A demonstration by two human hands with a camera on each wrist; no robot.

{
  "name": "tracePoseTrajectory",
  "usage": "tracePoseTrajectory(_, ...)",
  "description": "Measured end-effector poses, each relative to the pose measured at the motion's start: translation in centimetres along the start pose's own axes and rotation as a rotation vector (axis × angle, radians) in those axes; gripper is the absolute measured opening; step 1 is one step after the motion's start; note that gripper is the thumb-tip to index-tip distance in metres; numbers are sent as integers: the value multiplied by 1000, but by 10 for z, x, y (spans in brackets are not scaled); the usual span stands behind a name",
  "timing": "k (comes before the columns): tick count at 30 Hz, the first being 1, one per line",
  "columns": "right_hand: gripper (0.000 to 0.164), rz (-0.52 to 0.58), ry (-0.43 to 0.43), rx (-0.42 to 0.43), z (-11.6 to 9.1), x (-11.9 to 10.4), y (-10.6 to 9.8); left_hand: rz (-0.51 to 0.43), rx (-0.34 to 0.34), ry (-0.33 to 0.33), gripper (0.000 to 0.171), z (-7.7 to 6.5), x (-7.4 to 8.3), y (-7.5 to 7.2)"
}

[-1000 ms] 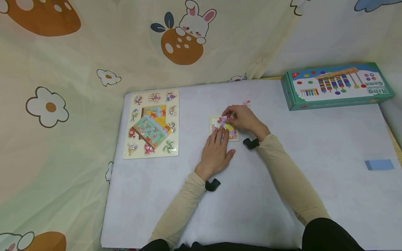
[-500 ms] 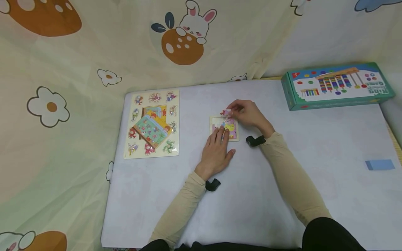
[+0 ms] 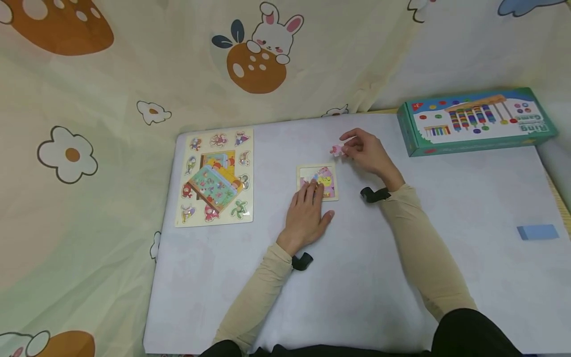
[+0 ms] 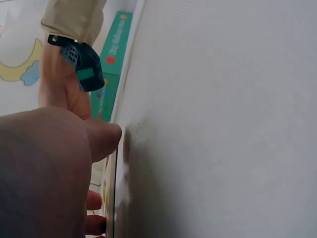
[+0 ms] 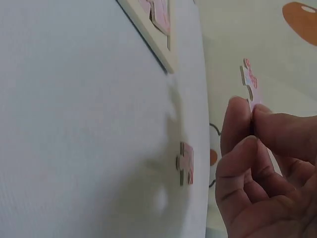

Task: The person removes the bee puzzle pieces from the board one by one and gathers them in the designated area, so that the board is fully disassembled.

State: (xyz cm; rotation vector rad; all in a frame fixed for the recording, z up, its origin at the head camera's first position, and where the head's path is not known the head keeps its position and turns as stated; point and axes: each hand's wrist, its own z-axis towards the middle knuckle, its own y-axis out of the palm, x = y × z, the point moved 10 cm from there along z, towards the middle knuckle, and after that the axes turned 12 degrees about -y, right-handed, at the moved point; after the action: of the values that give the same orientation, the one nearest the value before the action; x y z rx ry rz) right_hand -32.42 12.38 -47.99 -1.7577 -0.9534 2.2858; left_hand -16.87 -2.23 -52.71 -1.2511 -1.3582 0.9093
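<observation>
My right hand (image 3: pixel 370 153) pinches a pink jigsaw piece (image 3: pixel 336 149) between thumb and fingertips, above and right of a small framed puzzle (image 3: pixel 299 172). In the right wrist view the piece (image 5: pixel 251 82) stands edge-on, lifted off the table. A second pink jigsaw piece (image 5: pixel 186 163) lies on the tabletop below that hand; the head view hides it. Straight fingers of my left hand (image 3: pixel 305 218) rest on the puzzle's lower left part. Pink and yellow pieces (image 3: pixel 327 182) show within the frame, and a gap runs along its upper left. The left fingers cover some of it.
At the left lies a larger puzzle board (image 3: pixel 225 218) with two smaller picture puzzles (image 3: pixel 216 188) stacked on it. A green toy box (image 3: pixel 477 121) stands at the back right. A blue block (image 3: pixel 537 232) is near the right edge.
My right hand has lifted the pink piece out of the frame's upper part and carried it up and to the right. The left hand has stayed in place.
</observation>
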Motion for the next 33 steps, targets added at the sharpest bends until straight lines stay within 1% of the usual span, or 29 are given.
tracePoseTrajectory(5,28,-7,25,56,-3,6,-14,16,37,-14,82,4,1,-3)
tracePoseTrajectory(12,35,-36,43,63,-6,14,-27,81,105,-23,78,9,8,-10)
tracePoseTrajectory(15,36,-59,61,72,-7,20,-34,102,123,-26,77,11,10,-11)
tracePoseTrajectory(19,38,-89,98,80,-10,27,-42,105,125,-31,76,12,11,-11)
tracePoseTrajectory(23,38,-90,129,93,-12,34,-48,103,124,-33,76,12,11,-12)
tracePoseTrajectory(28,39,-118,147,126,-16,42,-55,110,112,-35,77,12,11,-11)
tracePoseTrajectory(33,37,-181,148,131,-17,48,-55,117,108,-37,77,12,11,-9)
